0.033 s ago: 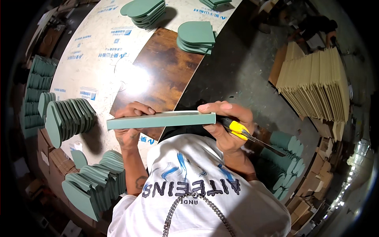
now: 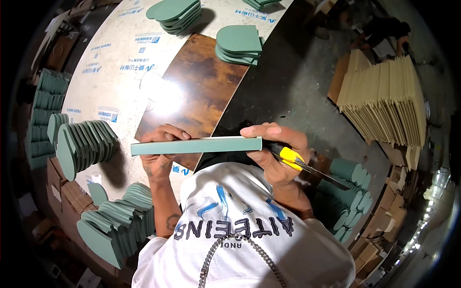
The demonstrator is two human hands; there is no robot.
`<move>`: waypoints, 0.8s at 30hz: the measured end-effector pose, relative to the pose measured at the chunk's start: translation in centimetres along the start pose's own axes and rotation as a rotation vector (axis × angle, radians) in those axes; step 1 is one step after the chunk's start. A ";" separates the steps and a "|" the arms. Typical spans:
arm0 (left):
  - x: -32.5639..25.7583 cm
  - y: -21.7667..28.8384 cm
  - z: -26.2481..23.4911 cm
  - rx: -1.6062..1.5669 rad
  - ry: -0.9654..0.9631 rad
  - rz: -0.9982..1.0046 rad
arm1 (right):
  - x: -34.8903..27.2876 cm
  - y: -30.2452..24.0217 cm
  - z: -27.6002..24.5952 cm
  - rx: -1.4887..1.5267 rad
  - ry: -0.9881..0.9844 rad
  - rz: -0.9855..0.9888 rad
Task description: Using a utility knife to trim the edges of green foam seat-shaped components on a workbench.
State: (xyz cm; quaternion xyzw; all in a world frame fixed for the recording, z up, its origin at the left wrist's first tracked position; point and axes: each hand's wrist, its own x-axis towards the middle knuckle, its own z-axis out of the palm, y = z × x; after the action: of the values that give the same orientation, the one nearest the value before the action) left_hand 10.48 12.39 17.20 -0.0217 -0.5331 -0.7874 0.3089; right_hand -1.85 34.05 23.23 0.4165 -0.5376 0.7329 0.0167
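Observation:
Level in front of my chest is a flat green board (image 2: 197, 146), seen along its thin edge, with a pale strip of its upper face showing. My left hand (image 2: 161, 149) grips its left end, fingers over the top. The right end is pinched between the fingers and thumb of my right hand (image 2: 278, 149). That same hand also keeps a yellow and black utility knife (image 2: 291, 156) in the palm, its blade pointing away to the lower right. Part of the grip on the knife is hidden by the fingers.
Beyond my hands lies a white printed tabletop (image 2: 96, 91) with a brown wood-look panel (image 2: 201, 72). Rounded green boards stand in a row (image 2: 89, 146) at left and lie in a stack (image 2: 237, 41) at the far edge. Beige panels (image 2: 384, 101) and a person (image 2: 386, 31) are at right.
The green board's left end is slightly higher and the board sits more level. Both hands keep their hold, and the knife stays in my right hand.

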 end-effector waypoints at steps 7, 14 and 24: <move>-1.1 -1.7 -0.5 -0.079 0.033 -0.085 | 1.1 -1.3 0.0 -0.176 -0.073 -0.081; -1.5 -1.9 -1.6 -0.181 -0.008 -0.147 | 1.7 -2.0 0.5 -0.242 -0.109 -0.097; -2.9 -2.6 -1.0 -0.205 0.099 -0.333 | 2.0 -2.7 1.7 -0.290 0.027 -0.026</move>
State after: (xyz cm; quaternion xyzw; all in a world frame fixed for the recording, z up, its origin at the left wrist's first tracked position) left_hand 11.73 13.53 13.59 0.0743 -0.4303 -0.8779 0.1963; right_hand -0.91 32.97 26.74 0.4067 -0.6323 0.6527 0.0935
